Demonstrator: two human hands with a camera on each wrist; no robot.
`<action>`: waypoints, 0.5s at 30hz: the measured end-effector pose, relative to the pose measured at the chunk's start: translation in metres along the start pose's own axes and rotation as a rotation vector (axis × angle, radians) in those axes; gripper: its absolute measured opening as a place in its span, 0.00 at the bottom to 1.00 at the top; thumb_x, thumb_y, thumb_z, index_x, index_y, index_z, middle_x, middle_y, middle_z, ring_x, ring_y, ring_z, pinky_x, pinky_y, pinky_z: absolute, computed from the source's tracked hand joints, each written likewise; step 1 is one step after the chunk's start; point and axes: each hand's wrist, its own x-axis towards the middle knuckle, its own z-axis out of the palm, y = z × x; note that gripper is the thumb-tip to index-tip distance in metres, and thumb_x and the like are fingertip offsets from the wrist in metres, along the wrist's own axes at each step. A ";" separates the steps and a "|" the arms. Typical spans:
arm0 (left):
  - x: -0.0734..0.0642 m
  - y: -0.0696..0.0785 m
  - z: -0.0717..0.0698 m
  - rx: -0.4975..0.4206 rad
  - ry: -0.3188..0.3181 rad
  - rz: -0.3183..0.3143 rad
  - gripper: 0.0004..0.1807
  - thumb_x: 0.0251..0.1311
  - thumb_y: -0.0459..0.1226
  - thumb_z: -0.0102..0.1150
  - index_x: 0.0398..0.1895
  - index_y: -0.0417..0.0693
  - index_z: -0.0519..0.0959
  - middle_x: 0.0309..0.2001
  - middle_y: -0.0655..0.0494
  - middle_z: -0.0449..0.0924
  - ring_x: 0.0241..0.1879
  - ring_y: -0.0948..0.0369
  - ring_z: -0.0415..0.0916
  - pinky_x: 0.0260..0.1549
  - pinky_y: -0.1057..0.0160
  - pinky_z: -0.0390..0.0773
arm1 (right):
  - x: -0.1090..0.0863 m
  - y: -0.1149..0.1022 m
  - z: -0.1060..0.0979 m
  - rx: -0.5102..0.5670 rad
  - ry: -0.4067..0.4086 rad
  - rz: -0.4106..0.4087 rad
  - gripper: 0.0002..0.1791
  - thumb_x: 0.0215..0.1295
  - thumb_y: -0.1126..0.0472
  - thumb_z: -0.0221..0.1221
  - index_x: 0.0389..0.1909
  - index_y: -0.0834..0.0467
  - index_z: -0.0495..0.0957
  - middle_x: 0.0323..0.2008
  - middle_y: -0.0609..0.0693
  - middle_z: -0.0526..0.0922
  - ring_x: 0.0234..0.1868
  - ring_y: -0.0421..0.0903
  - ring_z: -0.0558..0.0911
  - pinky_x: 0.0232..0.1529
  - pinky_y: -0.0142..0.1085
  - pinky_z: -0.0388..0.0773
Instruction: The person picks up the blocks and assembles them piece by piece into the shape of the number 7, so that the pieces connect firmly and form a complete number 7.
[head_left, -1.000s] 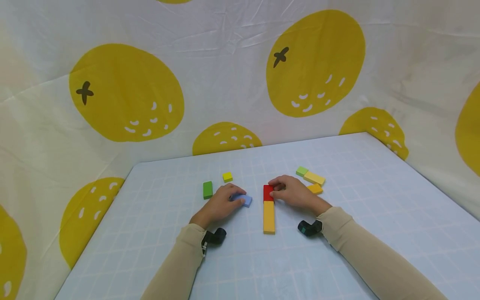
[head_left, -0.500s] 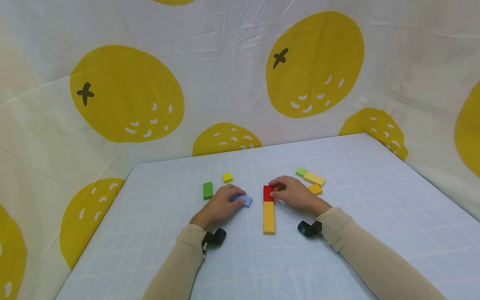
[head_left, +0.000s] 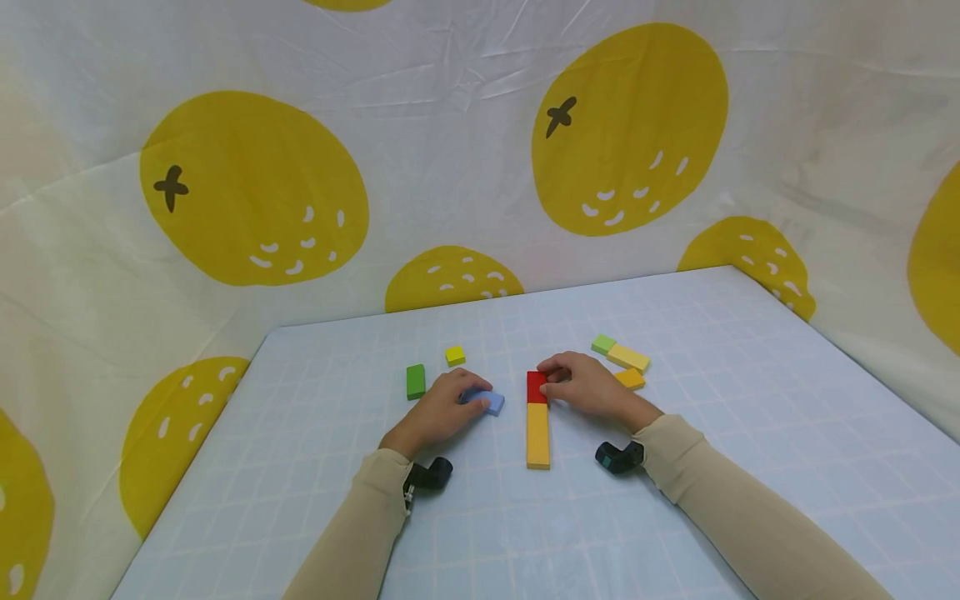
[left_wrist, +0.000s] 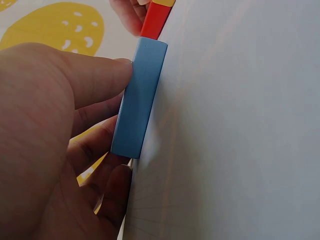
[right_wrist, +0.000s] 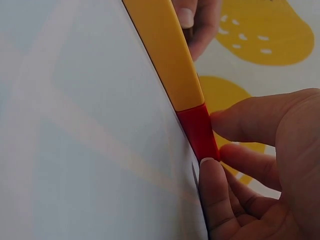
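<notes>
Blue block [head_left: 487, 401] is pinched by left hand [head_left: 438, 409]; red block [head_left: 536, 387], at three o'clock, is pinched by right hand [head_left: 592, 385], likely being aligned against orange bar [head_left: 537, 434].

Blocks spread across the middle of the table [head_left: 675, 517], hands among them

The left hand [head_left: 438, 408] rests on a flat block [head_left: 491, 402]; behind it lie a small square block [head_left: 454, 355] and, further left, an upright-edged block [head_left: 416, 380]. To the right, the right hand [head_left: 588, 385] touches a short block [head_left: 536, 387] that abuts the far end of a long block [head_left: 537, 434]. Behind that hand lie three more blocks [head_left: 628, 357], close together
</notes>
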 end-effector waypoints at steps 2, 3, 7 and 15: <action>0.000 0.000 0.000 -0.001 -0.001 -0.005 0.13 0.71 0.46 0.58 0.55 0.59 0.81 0.57 0.61 0.75 0.61 0.57 0.67 0.65 0.50 0.67 | 0.000 0.001 0.000 -0.003 0.001 -0.002 0.21 0.67 0.56 0.64 0.59 0.54 0.78 0.49 0.47 0.80 0.50 0.47 0.77 0.54 0.42 0.78; 0.000 0.001 0.000 -0.003 -0.001 -0.008 0.13 0.71 0.46 0.58 0.55 0.59 0.81 0.57 0.60 0.75 0.61 0.57 0.67 0.65 0.50 0.67 | 0.001 0.001 0.000 -0.005 0.002 -0.002 0.21 0.67 0.56 0.64 0.59 0.53 0.78 0.49 0.47 0.80 0.50 0.47 0.77 0.54 0.42 0.78; 0.001 0.002 0.000 -0.006 -0.001 -0.019 0.13 0.71 0.46 0.59 0.55 0.59 0.82 0.57 0.60 0.75 0.61 0.57 0.67 0.65 0.50 0.67 | 0.001 0.002 0.001 -0.005 0.006 0.006 0.20 0.67 0.56 0.63 0.60 0.53 0.78 0.49 0.47 0.80 0.50 0.47 0.77 0.55 0.43 0.78; -0.002 0.004 -0.001 0.012 0.007 -0.016 0.13 0.70 0.46 0.59 0.55 0.58 0.82 0.57 0.59 0.75 0.61 0.56 0.68 0.65 0.50 0.67 | 0.002 0.001 -0.002 0.055 -0.005 0.035 0.20 0.69 0.53 0.62 0.60 0.51 0.78 0.50 0.47 0.81 0.49 0.47 0.79 0.50 0.40 0.81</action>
